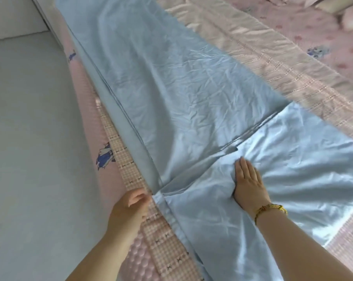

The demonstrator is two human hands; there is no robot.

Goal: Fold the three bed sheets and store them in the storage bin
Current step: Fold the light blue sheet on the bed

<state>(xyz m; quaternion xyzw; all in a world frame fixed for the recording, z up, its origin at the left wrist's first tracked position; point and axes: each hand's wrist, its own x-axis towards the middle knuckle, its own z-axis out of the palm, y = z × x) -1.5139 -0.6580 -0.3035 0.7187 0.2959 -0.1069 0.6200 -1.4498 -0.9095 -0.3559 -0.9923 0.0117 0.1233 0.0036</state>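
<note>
We see the blue sheet [171, 88] lying long on the bed [293, 78], from 11 o'clock down to 5 o'clock. Its near end is folded over. Our right hand [247, 183] lies flat on the fold, grip apart. Our left hand [131, 203], at 8 o'clock from it, curls at the sheet's corner. We cannot tell if its grip pinches.

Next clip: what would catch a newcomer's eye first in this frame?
The long pale blue sheet dominates, lying as a strip along the bed's left edge with its near end folded over. The right hand, a yellow bracelet at its wrist, presses flat on that fold, while the left hand curls at the fold's corner by the pink checked bedspread.
</note>
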